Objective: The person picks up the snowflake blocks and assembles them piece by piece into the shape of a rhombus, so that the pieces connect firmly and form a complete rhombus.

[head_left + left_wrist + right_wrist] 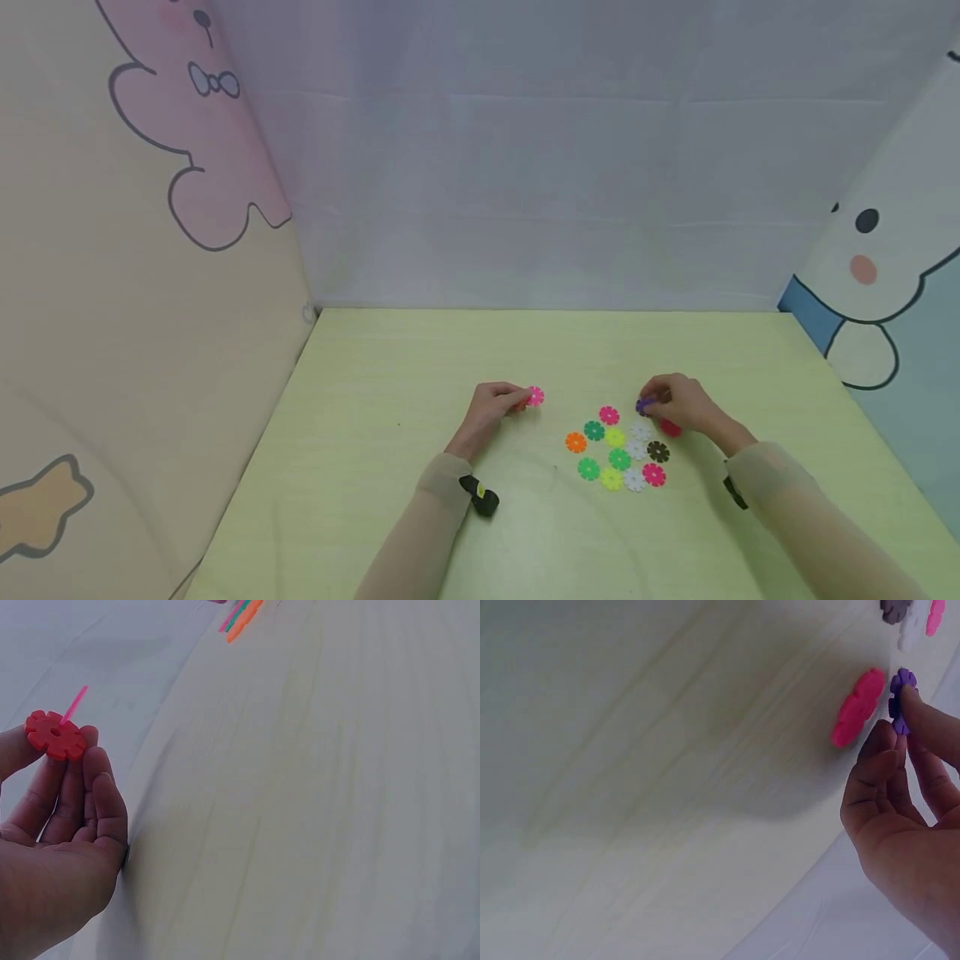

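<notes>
My left hand pinches a red notched plastic disc between thumb and fingers. A pink disc is slotted into it and stands edge-on in the left wrist view. To the right, my right hand holds a purple notched disc between thumb and fingertips, just over the table. Beside that hand, partly covered by it in the head view, lies a pinkish-red disc. Between the hands is a loose group of discs, among them an orange disc and a dark brown disc.
Several green, yellow, white and pink discs lie flat in the group, including a green disc and a pink disc. The pale wooden table meets a curtained wall at the back. Walls with cartoon figures flank it.
</notes>
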Demonstrator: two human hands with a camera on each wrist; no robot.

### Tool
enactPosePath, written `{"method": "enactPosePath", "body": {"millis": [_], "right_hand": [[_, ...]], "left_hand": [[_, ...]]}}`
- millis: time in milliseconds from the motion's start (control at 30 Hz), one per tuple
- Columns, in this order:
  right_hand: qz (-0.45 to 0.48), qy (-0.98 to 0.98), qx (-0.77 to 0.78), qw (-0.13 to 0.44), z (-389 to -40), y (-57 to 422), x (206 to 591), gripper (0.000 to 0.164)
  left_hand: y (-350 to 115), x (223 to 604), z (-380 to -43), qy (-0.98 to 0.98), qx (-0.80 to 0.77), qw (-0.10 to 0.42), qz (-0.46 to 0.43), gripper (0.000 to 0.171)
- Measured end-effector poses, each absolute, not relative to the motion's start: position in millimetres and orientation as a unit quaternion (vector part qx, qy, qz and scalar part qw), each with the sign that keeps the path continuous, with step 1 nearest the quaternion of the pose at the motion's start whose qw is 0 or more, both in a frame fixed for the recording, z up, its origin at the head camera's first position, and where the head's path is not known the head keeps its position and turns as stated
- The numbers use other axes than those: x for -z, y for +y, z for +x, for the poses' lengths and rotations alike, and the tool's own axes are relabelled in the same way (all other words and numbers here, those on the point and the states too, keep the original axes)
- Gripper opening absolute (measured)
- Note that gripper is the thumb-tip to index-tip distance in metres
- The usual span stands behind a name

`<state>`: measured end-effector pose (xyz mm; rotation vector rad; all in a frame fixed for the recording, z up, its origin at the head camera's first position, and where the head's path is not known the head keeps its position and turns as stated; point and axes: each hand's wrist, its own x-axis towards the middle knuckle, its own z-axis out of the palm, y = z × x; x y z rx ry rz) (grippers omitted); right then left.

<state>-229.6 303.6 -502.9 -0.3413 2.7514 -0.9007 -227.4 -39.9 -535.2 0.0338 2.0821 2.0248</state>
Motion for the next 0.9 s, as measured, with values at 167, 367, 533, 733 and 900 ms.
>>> {"method": "enactPosePath", "body": {"millis": [167, 367, 533, 733, 900], "right_hand": [[-0.121, 0.934, 0.325, 0.09, -231.6, 294.6, 497.3, 0.014], [-0.139, 0.918, 0.368, 0.056, -234.9, 275.9, 492.8, 0.013], [-0.158, 0.903, 0.396, 0.042, -236.9, 254.3, 493.0, 0.013], [-0.144, 0.896, 0.418, 0.041, -239.3, 227.3, 495.7, 0.012], [-0.131, 0.892, 0.431, 0.047, -238.1, 211.1, 497.0, 0.012]], "left_hand": [[-41.2, 539.1, -228.9, 0.714, -0.69, 0.121, 0.015, 0.023], [-41.8, 538.2, -227.8, 0.708, -0.694, 0.134, 0.021, 0.025], [-42.2, 537.9, -227.0, 0.711, -0.69, 0.137, 0.017, 0.025], [-41.9, 538.3, -227.9, 0.708, -0.692, 0.14, 0.02, 0.024], [-42.0, 540.3, -228.5, 0.71, -0.689, 0.144, 0.025, 0.026]]}}
